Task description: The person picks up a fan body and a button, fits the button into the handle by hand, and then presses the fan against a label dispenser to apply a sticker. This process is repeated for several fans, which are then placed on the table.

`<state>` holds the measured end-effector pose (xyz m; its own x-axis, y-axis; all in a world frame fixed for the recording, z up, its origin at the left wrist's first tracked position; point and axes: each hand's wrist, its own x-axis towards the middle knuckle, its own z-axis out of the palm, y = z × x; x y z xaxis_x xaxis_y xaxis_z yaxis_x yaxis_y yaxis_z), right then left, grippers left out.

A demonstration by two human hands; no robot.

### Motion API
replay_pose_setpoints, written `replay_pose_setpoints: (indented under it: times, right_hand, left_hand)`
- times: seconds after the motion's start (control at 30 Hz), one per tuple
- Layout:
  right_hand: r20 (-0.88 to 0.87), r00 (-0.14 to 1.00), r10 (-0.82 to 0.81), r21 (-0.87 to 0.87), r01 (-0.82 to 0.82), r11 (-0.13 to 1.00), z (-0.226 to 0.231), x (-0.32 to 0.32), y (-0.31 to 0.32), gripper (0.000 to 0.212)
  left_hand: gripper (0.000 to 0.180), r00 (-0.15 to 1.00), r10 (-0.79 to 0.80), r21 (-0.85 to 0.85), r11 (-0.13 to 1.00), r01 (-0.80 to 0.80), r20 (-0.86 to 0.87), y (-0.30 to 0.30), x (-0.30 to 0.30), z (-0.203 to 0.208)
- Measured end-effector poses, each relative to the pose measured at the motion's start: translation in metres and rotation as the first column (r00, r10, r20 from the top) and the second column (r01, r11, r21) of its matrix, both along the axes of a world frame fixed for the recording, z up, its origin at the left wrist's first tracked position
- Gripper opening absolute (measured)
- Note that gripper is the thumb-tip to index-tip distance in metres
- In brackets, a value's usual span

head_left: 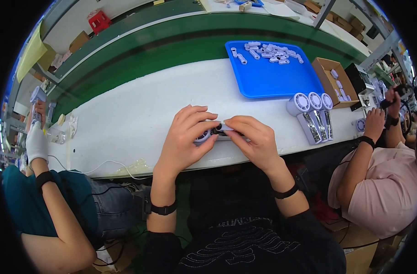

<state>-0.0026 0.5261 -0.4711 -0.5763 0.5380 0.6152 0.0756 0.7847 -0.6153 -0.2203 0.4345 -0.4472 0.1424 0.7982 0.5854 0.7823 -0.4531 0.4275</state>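
Near the front edge of the white work surface, both my hands meet over a lavender handheld fan (203, 136) lying on its side. My left hand (183, 139) is closed around its round head end, with the fingers covering much of it. My right hand (258, 139) pinches a small lavender plastic piece (225, 127) between thumb and fingertips, against the fan's handle. Dark inner parts show between the two hands. The far end of the handle is mostly hidden under my right fingers.
Three fans with exposed circuit boards (314, 123) lie at the right. Behind them are a blue tray (281, 82) of small lavender pieces and a cardboard box (325, 75). A white cable (106, 163) runs along the left front. Co-workers sit on both sides; the left one's gloved hand (36, 144) holds a fan.
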Motion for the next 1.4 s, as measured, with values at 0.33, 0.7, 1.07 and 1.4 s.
replay_pose_setpoints:
  times: [0.33, 0.7, 1.07, 1.4]
  right_hand:
    - [-0.128, 0.989, 0.077, -0.4, -0.122, 0.908, -0.019, 0.002, 0.006, 0.02]
    - [-0.107, 0.991, 0.086, -0.326, -0.117, 0.938, -0.026, 0.004, 0.013, 0.019]
    - [-0.106, 0.992, 0.068, -0.209, -0.089, 0.974, -0.025, 0.001, 0.012, 0.017]
    - [0.097, 0.993, -0.061, -0.016, 0.063, 0.998, -0.013, 0.003, -0.007, 0.024]
  left_hand:
    - [0.024, 0.986, -0.052, -0.145, 0.987, 0.075, 0.157, 0.006, -0.002, -0.015]
    - [0.022, 0.961, -0.004, -0.253, 0.965, 0.077, 0.275, 0.012, -0.001, -0.011]
    - [0.025, 0.973, -0.036, -0.244, 0.965, 0.093, 0.229, 0.013, -0.005, -0.013]
    - [0.024, 0.988, -0.059, -0.171, 0.982, 0.083, 0.141, 0.012, -0.005, -0.017]
